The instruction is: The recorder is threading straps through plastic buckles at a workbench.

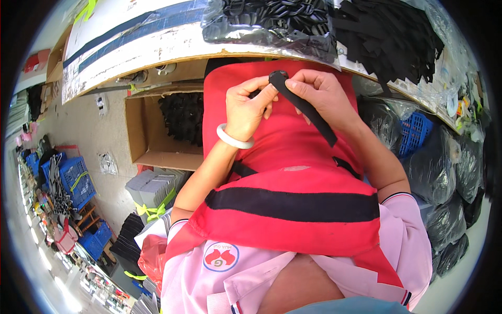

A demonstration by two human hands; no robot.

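Over my red apron [293, 204], both hands meet around a short black webbing strap [312, 113]. At its upper end is a small black plastic buckle [278, 76], partly covered by the strap and my fingers. My left hand [248, 106], with a white bangle at the wrist, is closed in a pinch on the buckle end. Thumb and fingers of my right hand [325, 98] pinch the strap just beside the buckle. The strap's loose end hangs down toward me below the right hand.
On the table [157, 42] ahead sit a clear bag of black buckles [272, 21] and a pile of black straps [389, 39]. A cardboard box [166, 158] holding black pieces stands at left. Black plastic bags [431, 167] and a blue basket [414, 134] crowd the right.
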